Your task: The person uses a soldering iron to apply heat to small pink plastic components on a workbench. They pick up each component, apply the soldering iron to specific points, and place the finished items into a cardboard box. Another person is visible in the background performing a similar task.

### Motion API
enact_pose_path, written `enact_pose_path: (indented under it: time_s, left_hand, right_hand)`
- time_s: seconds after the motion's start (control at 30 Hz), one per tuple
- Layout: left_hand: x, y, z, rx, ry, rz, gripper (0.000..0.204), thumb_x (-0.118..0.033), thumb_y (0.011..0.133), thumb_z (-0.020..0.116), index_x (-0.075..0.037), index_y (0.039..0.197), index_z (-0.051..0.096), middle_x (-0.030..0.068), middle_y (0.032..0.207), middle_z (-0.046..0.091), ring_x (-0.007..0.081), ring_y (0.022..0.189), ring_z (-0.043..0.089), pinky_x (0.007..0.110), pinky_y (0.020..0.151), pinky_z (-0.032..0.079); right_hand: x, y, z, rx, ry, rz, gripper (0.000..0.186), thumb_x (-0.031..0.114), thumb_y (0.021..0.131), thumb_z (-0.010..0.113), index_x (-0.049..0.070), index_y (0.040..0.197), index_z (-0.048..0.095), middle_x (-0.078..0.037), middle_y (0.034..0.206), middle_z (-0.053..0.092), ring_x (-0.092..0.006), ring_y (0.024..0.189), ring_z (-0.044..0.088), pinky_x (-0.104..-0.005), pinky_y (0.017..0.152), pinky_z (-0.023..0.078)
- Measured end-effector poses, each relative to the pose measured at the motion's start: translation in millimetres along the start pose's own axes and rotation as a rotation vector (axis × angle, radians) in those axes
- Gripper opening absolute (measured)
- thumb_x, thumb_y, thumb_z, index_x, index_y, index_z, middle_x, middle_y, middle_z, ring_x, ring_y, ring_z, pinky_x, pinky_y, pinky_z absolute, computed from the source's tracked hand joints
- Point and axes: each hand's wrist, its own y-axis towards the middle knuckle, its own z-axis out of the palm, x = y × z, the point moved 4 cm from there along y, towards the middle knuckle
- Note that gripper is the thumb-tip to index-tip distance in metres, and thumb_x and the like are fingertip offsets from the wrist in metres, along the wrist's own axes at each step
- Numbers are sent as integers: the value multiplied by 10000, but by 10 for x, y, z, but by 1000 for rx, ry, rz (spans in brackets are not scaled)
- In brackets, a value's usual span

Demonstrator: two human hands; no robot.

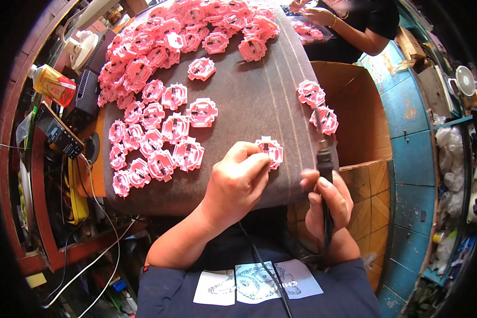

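My left hand is closed in a pinch at the left edge of a pink plastic part with small black pieces in it. What its fingertips pinch is hidden. My right hand grips the black handle of a soldering iron, its metal shaft pointing up and away from me. Beyond that shaft, at the table's right edge, lie two more pink parts, one behind the other. Left of my left hand, several such parts are set out in loose rows.
A large heap of pink parts covers the far left of the dark table. Right of it stands an open cardboard box. Another person's arm is at the far right, by a tray. A phone and cables are at left.
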Motion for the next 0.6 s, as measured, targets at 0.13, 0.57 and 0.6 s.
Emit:
enact_pose_path:
  time_s: [0.13,0.57,0.6]
  left_hand:
    - [2,-3,-1,-5,-9,5,191,57,839,779,-3,1016,746,155,1007,685,287,833,711,350,721,578]
    - [2,-1,2,1,-25,-10,192,55,843,789,-3,1021,748,149,984,681,280,827,704,351,700,573]
    - [3,-1,4,3,-25,-10,192,55,843,789,-3,1021,748,149,984,681,279,826,704,351,700,573]
  right_hand:
    - [-91,258,143,157,-142,-12,412,-84,841,735,-15,1229,614,-217,1039,726,-359,771,697,-426,670,559]
    - [-209,375,352,338,-201,125,561,107,840,840,20,1299,529,-234,1256,708,-403,943,700,-456,802,566]
    - [-208,372,352,339,-198,127,556,111,843,839,20,1297,530,-235,1255,708,-402,941,699,-455,802,567]
